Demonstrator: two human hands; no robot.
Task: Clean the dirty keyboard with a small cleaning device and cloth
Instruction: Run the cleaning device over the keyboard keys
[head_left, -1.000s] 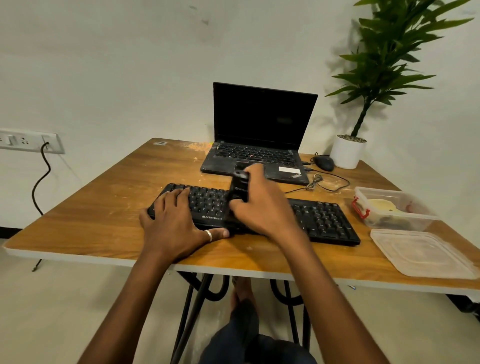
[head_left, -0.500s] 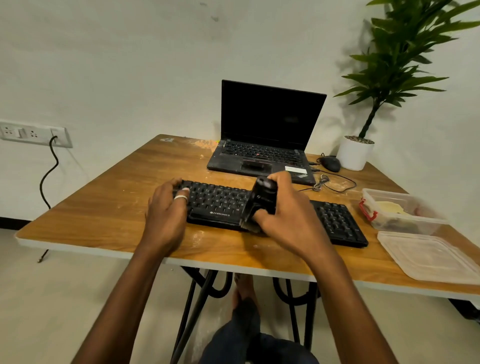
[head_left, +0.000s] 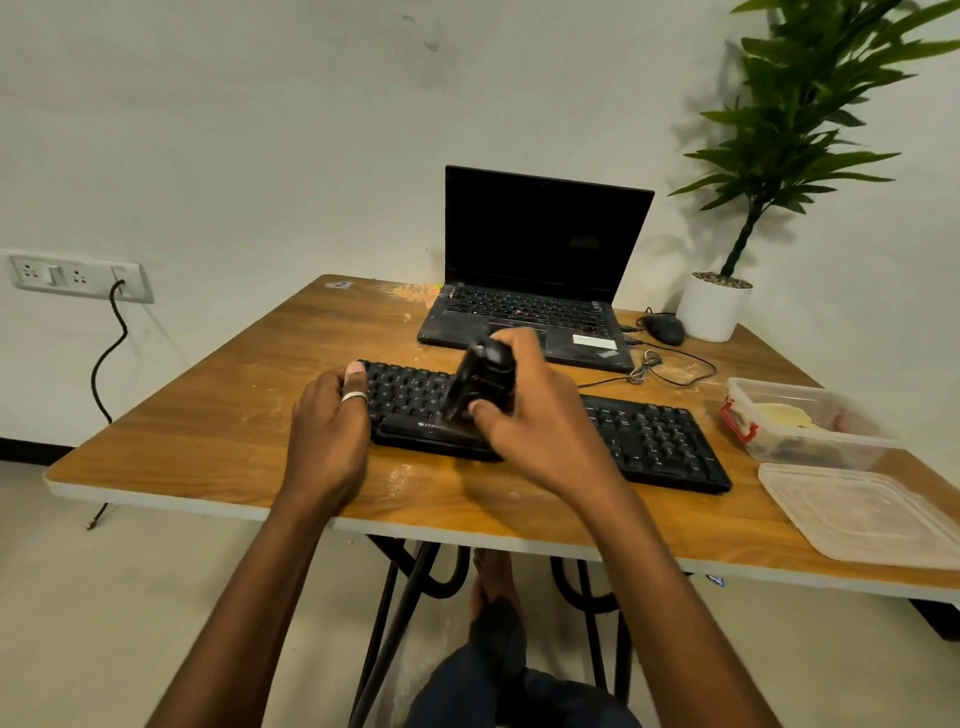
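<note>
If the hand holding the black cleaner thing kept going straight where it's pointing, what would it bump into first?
The right hand, gripping the cleaning device, would probably meet the laptop behind the keyboard first.

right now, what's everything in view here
black full-size keyboard: one, black, table's near middle
small black handheld cleaning device: one, black, above keyboard, in right hand
open black laptop: one, black, table's far side
black mouse: one, black, right of laptop
white plant pot: one, white, far right corner
clear plastic box: one, clear, red clip, right of keyboard
clear plastic lid: one, clear, near right edge
wooden table: one, brown
white wall socket: one, white, left wall
left hand: one, holds keyboard's left end
right hand: one, grips device
</note>
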